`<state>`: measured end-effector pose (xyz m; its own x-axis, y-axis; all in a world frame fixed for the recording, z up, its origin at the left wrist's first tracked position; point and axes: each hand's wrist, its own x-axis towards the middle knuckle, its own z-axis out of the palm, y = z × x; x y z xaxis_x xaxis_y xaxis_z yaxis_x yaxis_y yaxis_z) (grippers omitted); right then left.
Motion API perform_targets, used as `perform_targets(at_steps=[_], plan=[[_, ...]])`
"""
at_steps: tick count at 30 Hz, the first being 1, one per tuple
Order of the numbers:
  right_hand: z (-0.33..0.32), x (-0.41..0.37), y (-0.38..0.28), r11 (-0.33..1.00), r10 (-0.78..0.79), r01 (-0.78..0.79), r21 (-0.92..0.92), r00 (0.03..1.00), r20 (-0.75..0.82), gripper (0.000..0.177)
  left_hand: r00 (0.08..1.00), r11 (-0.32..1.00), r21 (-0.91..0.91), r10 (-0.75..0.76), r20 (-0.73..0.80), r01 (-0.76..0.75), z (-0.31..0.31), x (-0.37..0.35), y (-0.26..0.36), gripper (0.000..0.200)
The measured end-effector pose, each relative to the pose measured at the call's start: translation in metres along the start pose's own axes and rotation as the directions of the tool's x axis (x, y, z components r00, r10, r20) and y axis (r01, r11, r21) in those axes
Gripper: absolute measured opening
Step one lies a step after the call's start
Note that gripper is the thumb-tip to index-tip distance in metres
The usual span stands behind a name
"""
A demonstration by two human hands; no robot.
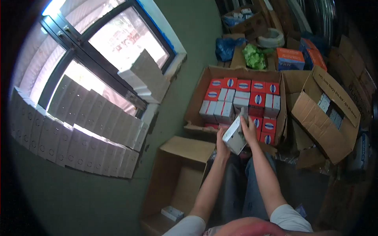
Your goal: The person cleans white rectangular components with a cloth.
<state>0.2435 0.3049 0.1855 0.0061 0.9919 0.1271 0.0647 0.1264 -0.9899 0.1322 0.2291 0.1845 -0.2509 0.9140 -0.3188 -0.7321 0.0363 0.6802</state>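
Both hands hold a white rectangular box [235,138], which looks like a plastic electrical mounting box and is tilted in front of my knees. My left hand [223,144] grips its left side. On the opposite side, my right hand [249,131] has its fingers closed around the edge. A small grey piece [244,113] shows by the right fingertips; what it is I cannot make out. Just beyond the hands stands an open carton [189,114] of red-and-white small boxes [257,100]. A similar white box [172,213] lies inside the open cardboard box [157,188] at lower left.
Rows of white boxes with round marks [78,151] are lined up along the windowsill, with another stack [145,76] farther along. A tilted cardboard box [319,118] stands at right. Behind are a green bag [254,56], a white coil [271,38] and orange-blue boxes [290,59].
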Motion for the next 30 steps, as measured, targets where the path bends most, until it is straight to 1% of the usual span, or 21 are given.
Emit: perform_targets(at_steps=[2, 3, 6, 7, 10, 11, 14, 15, 16, 17, 18, 19, 20, 22, 23, 26, 27, 28, 29, 30], plan=[[-0.015, 0.001, -0.028, 0.998, 0.054, -0.050, -0.048, 0.995, 0.079, 0.059, 0.980, 0.990, -0.039, -0.128, 0.149, 0.136, 0.000, -0.001, 0.005, 0.060], [-0.016, -0.002, -0.041, 0.999, 0.024, -0.023, -0.023, 0.999, 0.025, 0.055, 0.964, 0.975, -0.088, -0.184, 0.194, 0.203, 0.017, -0.018, 0.020, 0.059], [-0.013, 0.003, -0.027, 0.995, 0.059, -0.067, 0.068, 0.992, 0.113, 0.052, 0.879, 0.975, 0.125, -0.218, 0.423, 0.181, 0.017, -0.028, 0.028, 0.065], [-0.014, 0.004, -0.027, 0.994, 0.068, -0.081, 0.067, 0.981, 0.184, 0.051, 0.834, 0.971, 0.060, -0.231, 0.501, 0.232, 0.015, -0.030, 0.033, 0.070], [-0.011, -0.003, -0.034, 0.998, 0.009, 0.005, -0.060, 0.972, 0.235, 0.051, 0.895, 0.973, 0.190, -0.201, 0.397, 0.134, 0.006, -0.046, 0.035, 0.073], [-0.015, -0.003, -0.040, 0.982, 0.075, -0.028, -0.186, 0.964, 0.253, 0.051, 0.892, 0.977, 0.151, -0.201, 0.405, 0.151, 0.003, -0.045, 0.034, 0.076], [-0.023, -0.005, -0.053, 0.980, -0.027, 0.075, -0.183, 0.967, 0.252, 0.048, 0.835, 0.971, 0.220, -0.198, 0.514, 0.094, 0.004, -0.043, 0.035, 0.075], [-0.021, -0.007, -0.051, 0.949, -0.173, 0.223, -0.225, 0.960, 0.221, 0.046, 0.852, 0.971, 0.233, -0.160, 0.498, 0.046, 0.006, -0.043, 0.036, 0.068], [-0.018, -0.009, -0.050, 0.893, -0.315, 0.360, -0.271, 0.929, 0.194, 0.045, 0.874, 0.967, 0.250, -0.152, 0.462, 0.036, 0.001, -0.038, 0.034, 0.066], [-0.013, -0.010, -0.050, 0.814, -0.453, 0.484, -0.321, 0.875, 0.171, 0.043, 0.893, 0.962, 0.270, -0.143, 0.427, 0.025, -0.009, -0.028, 0.031, 0.063], [-0.010, -0.014, -0.062, 0.786, -0.500, 0.528, -0.322, 0.849, 0.172, 0.039, 0.911, 0.957, 0.290, -0.135, 0.391, 0.018, -0.005, -0.028, 0.036, 0.061], [-0.007, -0.014, -0.058, 0.775, -0.515, 0.534, -0.339, 0.844, 0.150, 0.037, 0.910, 0.959, 0.281, -0.149, 0.386, 0.038, -0.002, -0.034, 0.041, 0.057], [-0.006, -0.014, -0.054, 0.766, -0.527, 0.535, -0.355, 0.840, 0.129, 0.036, 0.908, 0.951, 0.307, -0.150, 0.391, 0.025, 0.001, -0.035, 0.039, 0.058], [-0.011, -0.013, -0.060, 0.736, -0.526, 0.553, -0.390, 0.830, 0.184, 0.036, 0.904, 0.931, 0.365, -0.152, 0.400, -0.006, 0.002, -0.037, 0.036, 0.059], [-0.013, -0.013, -0.064, 0.721, -0.524, 0.565, -0.402, 0.824, 0.217, 0.035, 0.900, 0.864, 0.504, -0.231, 0.370, 0.015, -0.004, -0.035, 0.031, 0.059], [-0.012, -0.020, -0.074, 0.639, -0.574, 0.639, -0.429, 0.767, 0.287, 0.035, 0.921, 0.949, 0.313, -0.163, 0.353, 0.048, -0.007, -0.026, 0.019, 0.052], [-0.009, -0.021, -0.074, 0.600, -0.647, 0.696, -0.394, 0.712, 0.273, 0.034, 0.952, 0.941, 0.338, -0.131, 0.277, 0.031, -0.004, -0.021, 0.017, 0.052], [-0.004, -0.022, -0.068, 0.571, -0.663, 0.718, -0.398, 0.689, 0.293, 0.035, 0.980, 0.936, 0.350, -0.085, 0.182, 0.016, -0.004, -0.016, 0.012, 0.052], [0.005, -0.026, -0.062, 0.540, -0.681, 0.750, -0.381, 0.656, 0.325, 0.035, 0.995, 0.923, 0.385, -0.051, 0.087, 0.013, -0.011, -0.009, 0.002, 0.048], [0.008, -0.031, -0.062, 0.505, -0.605, 0.755, -0.419, 0.656, 0.451, 0.036, 1.000, 0.906, 0.422, -0.021, -0.003, 0.020, -0.023, -0.001, -0.003, 0.048]])
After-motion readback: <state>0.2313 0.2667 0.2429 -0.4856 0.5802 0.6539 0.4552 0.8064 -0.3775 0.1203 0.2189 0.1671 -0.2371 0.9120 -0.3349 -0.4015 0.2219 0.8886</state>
